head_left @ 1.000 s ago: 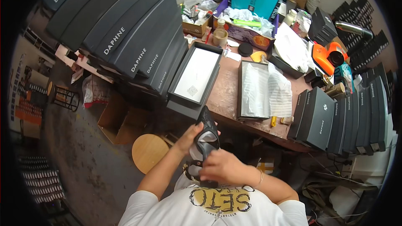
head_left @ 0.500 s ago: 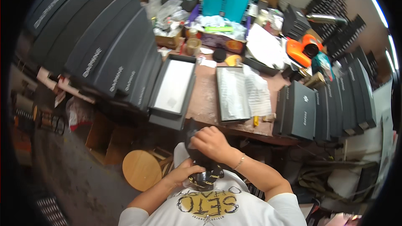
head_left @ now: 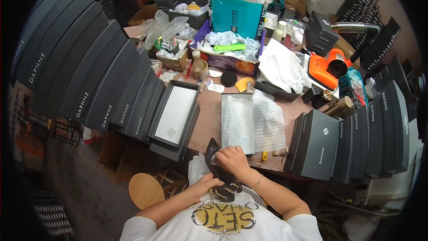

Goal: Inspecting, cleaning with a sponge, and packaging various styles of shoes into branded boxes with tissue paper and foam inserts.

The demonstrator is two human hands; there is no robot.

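Shoe (head_left: 212,148) nearer the paper-lined box (head_left: 236,94)

Round wooden stool (head_left: 146,191) on grey floor (head_left: 100,205)

Left grip (head_left: 203,187), right grip (head_left: 234,160) on black shoe (head_left: 217,170) with gold chain (head_left: 216,192); open dark box (head_left: 191,118) ahead-left.

Person's bare left hand (head_left: 204,186): near torso, thumb extended rightward | bare right hand (head_left: 233,159): farther forward, back up, fingers curled | bare forearms (head_left: 273,193): angled inward
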